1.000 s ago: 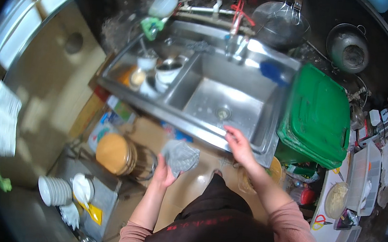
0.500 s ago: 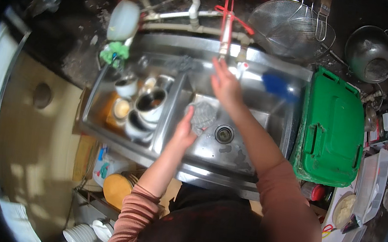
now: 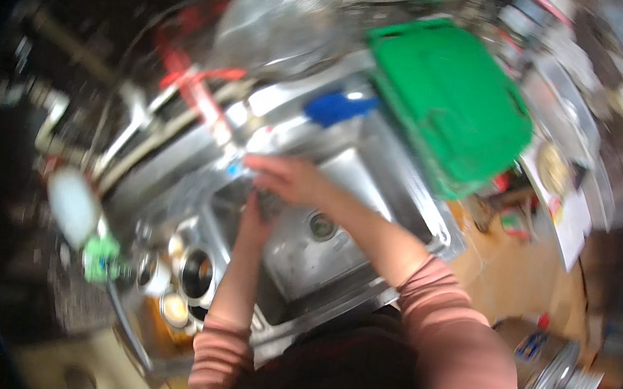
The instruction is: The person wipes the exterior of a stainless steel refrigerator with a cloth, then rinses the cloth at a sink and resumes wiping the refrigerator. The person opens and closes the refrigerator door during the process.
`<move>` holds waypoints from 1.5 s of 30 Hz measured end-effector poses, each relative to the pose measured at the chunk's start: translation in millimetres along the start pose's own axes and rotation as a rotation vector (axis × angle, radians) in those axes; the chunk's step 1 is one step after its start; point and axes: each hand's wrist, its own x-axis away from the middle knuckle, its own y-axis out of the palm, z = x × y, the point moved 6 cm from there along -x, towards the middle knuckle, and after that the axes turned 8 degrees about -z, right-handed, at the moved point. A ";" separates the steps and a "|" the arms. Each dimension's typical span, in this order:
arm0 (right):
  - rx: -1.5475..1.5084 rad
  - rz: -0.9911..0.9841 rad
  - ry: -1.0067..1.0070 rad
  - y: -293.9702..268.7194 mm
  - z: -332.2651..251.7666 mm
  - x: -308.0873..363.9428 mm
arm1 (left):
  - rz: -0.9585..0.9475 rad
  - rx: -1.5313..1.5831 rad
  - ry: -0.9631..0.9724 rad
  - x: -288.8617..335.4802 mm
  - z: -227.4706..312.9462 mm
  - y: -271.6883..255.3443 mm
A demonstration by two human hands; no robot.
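Head view, smeared by motion. Both hands together over the right basin of a steel sink (image 3: 392,227), just below the red-handled tap (image 3: 201,96) and just beside the drain (image 3: 322,226). Between them, a small grey piece (image 3: 269,203), dark and blurred, too indistinct to name. Left hand (image 3: 253,222) reaching up from below, fingers seemingly clenched about the lower edge of that piece. Right hand (image 3: 291,181) lying over the top of it, fingers stretched toward the tap; impossible to tell whether gripping or merely resting.

Judging from how small it sits between the two hands: probably light, thin and pliable rather than stiff. Likely wet and slick this close to the tap, so better pinched at an edge with several fingers and backed from the other side. No sign of anything brittle, though hard to be sure through the blur.

Round about: cups and bowls (image 3: 195,273) stacked in the left basin, a green scrubber (image 3: 100,259) and white bottle (image 3: 72,206) further left, a blue object (image 3: 337,107) on the back rim, a green crate (image 3: 452,103) to the right.
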 end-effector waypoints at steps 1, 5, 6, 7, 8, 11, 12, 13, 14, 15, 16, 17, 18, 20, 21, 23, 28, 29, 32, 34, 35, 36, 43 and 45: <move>-0.269 0.043 0.295 4.9 28.0 18.0 | -0.057 -0.046 -0.008 -0.2 3.8 -2.9; -0.752 0.433 0.767 34.6 75.3 101.6 | -0.225 -0.245 -0.195 7.6 12.7 0.7; -0.762 0.283 0.879 54.8 84.0 103.2 | -0.046 -0.328 -0.263 13.0 15.7 -9.9; -0.900 0.187 0.915 76.0 88.1 106.7 | 0.042 -0.458 -0.210 12.9 21.1 -13.2; -0.960 0.151 0.875 89.9 95.5 98.8 | -0.102 -0.528 -0.203 12.0 22.0 -4.8; -0.494 0.391 0.729 104.1 130.1 75.4 | 0.054 -0.320 -0.010 -3.8 25.0 -26.9; -0.323 0.358 0.771 117.8 141.1 69.6 | 0.002 -0.152 -0.044 -12.3 16.4 -34.8; -0.156 0.340 0.730 129.6 148.7 57.6 | 0.006 0.168 -0.155 -23.2 5.7 -46.4; 0.061 0.376 0.684 138.6 150.8 46.1 | -0.133 0.116 -0.180 -32.7 -0.5 -53.2; -0.207 0.718 0.523 149.3 146.2 41.9 | -0.345 0.042 -0.207 -38.5 -4.1 -56.2; -0.425 1.112 0.339 162.8 134.9 46.1 | -0.489 0.013 -0.221 -42.1 -6.4 -62.0; -0.399 1.303 0.229 171.3 122.9 52.8 | -0.575 -0.244 -0.078 -47.7 -2.3 -67.1; -0.425 1.420 0.277 184.2 113.7 55.9 | -0.561 -0.472 0.059 -47.2 5.4 -73.9; -0.013 1.225 0.552 184.9 91.4 48.6 | -0.465 -0.749 0.131 -40.4 8.3 -78.6; 0.182 1.103 0.675 173.8 89.2 47.1 | -0.409 -0.887 0.113 -33.2 7.8 -76.6; 0.407 0.671 0.853 150.0 102.0 35.9 | -0.320 -1.236 0.154 -12.7 8.9 -62.2; 0.397 0.105 0.845 108.5 145.6 29.1 | -0.303 -0.493 0.051 -0.6 2.8 -35.4; 0.262 0.202 0.798 115.0 136.5 29.7 | -0.271 -0.257 -0.076 -8.0 -3.4 -38.8; 0.077 0.051 0.879 171.8 97.5 29.9 | -0.592 -0.124 -0.109 -23.8 -0.7 -27.6; 0.346 0.234 0.923 171.7 78.2 26.7 | -0.745 -0.449 0.015 -20.9 1.7 -23.6; 0.514 0.334 0.956 162.3 76.8 27.0 | -0.741 -0.677 0.090 -16.1 2.2 -23.0; 0.625 0.362 0.969 155.3 77.4 26.2 | -0.725 -0.907 0.164 -8.3 1.0 -20.2; 0.207 0.414 0.803 105.3 143.6 42.7 | -0.281 0.015 -0.170 14.3 -4.6 22.4; 0.184 0.378 0.762 133.1 115.6 42.1 | -0.226 -0.657 -0.293 6.0 -14.9 26.1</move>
